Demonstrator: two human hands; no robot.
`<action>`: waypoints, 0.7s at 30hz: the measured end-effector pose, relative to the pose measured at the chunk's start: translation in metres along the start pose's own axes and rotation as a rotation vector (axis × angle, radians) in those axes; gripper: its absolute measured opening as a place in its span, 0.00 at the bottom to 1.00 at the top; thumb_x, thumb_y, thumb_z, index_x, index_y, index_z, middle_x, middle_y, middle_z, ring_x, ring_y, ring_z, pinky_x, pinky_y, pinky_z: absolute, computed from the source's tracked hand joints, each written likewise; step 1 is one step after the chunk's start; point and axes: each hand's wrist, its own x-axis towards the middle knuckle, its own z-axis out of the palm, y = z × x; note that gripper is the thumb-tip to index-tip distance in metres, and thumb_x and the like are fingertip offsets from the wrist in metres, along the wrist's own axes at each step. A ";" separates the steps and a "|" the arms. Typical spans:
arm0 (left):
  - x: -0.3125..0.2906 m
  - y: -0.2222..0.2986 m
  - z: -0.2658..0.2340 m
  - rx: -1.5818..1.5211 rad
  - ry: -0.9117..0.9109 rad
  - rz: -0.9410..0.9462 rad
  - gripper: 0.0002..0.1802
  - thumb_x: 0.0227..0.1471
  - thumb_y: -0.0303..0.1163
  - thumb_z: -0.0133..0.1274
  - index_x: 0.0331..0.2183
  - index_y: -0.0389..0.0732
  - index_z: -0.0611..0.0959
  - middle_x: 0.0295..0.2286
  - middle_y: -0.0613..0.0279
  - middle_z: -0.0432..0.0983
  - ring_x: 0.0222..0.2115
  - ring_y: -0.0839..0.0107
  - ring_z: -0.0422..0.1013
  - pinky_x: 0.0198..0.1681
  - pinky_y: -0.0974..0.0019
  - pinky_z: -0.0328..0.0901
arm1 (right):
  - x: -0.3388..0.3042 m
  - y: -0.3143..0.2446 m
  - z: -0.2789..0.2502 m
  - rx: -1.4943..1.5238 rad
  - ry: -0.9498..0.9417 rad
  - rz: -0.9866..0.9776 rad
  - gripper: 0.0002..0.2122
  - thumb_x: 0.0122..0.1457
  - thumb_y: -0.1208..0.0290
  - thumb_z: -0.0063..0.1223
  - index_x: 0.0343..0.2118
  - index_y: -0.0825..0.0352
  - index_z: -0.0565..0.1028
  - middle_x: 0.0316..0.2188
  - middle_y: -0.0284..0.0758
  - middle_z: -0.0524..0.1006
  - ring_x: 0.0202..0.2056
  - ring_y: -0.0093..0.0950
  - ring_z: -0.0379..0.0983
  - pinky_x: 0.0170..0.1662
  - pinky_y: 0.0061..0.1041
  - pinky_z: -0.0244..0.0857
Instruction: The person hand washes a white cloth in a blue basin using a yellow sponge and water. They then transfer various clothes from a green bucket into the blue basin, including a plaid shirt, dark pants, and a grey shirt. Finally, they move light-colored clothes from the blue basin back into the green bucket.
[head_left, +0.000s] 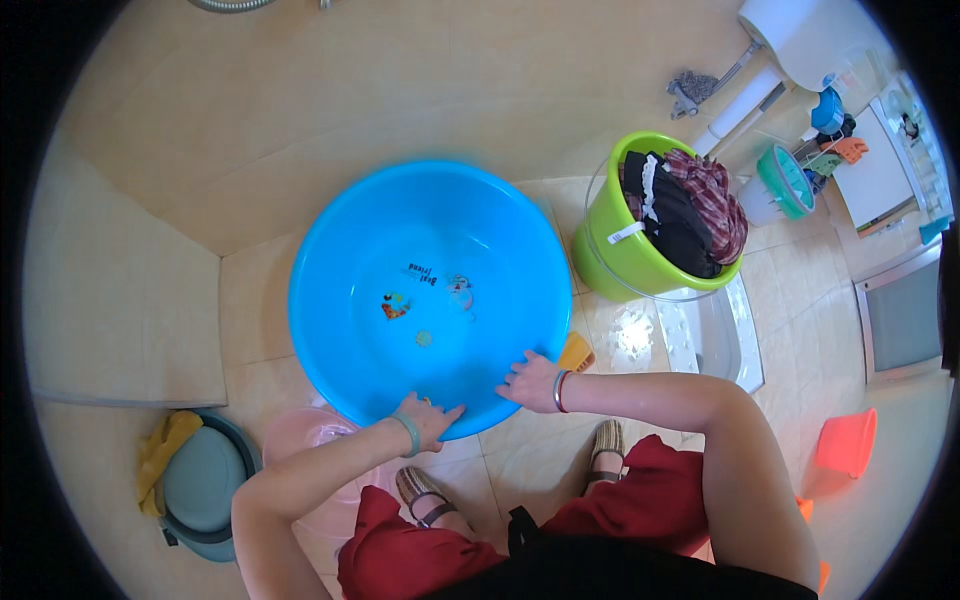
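Observation:
A large round blue basin (pixel 440 250) with small printed pictures on its floor stands in front of me, holding nothing. My left hand (pixel 425 420) grips its near rim, fingers over the inner side and thumb spread toward the right. Farther right along the same rim, my right hand (pixel 533 383) has its fingers hooked over the edge; its thumb is hidden. Just beyond the right hand, a yellow object (pixel 576 353) shows partly from behind the basin. A green bucket (pixel 603 235) full of dark and plaid clothes (pixel 690 210) stands to the right.
A translucent pink basin (pixel 300 440) sits partly under my left forearm. Left of it are grey-blue basins (pixel 205 480) with a yellow cloth (pixel 170 455). Beyond the bucket lies a white squat toilet (pixel 735 335). A small bin (pixel 785 185) and an orange-red container (pixel 846 443) are at the right.

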 end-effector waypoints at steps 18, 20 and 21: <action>-0.066 -0.125 -0.309 -0.570 1.827 -0.383 0.32 0.52 0.28 0.46 0.57 0.31 0.56 0.58 0.42 0.48 0.59 0.51 0.47 0.61 0.59 0.44 | -0.195 0.176 -0.147 0.278 1.113 0.707 0.06 0.51 0.70 0.51 0.27 0.65 0.76 0.26 0.39 0.76 0.30 0.39 0.72 0.35 0.35 0.66; -0.106 -0.156 -0.341 -0.260 2.029 -0.493 0.32 0.52 0.25 0.44 0.57 0.30 0.55 0.58 0.43 0.47 0.59 0.51 0.45 0.62 0.60 0.42 | -0.194 0.179 -0.146 0.354 1.197 0.707 0.06 0.52 0.70 0.51 0.27 0.67 0.76 0.25 0.41 0.75 0.29 0.39 0.72 0.34 0.33 0.66; -0.112 -0.159 -0.350 -0.234 2.022 -0.496 0.31 0.52 0.25 0.43 0.57 0.31 0.55 0.58 0.43 0.48 0.59 0.51 0.47 0.61 0.60 0.44 | -0.196 0.180 -0.143 0.408 1.218 0.725 0.06 0.52 0.70 0.51 0.27 0.68 0.76 0.24 0.41 0.75 0.28 0.39 0.72 0.33 0.32 0.66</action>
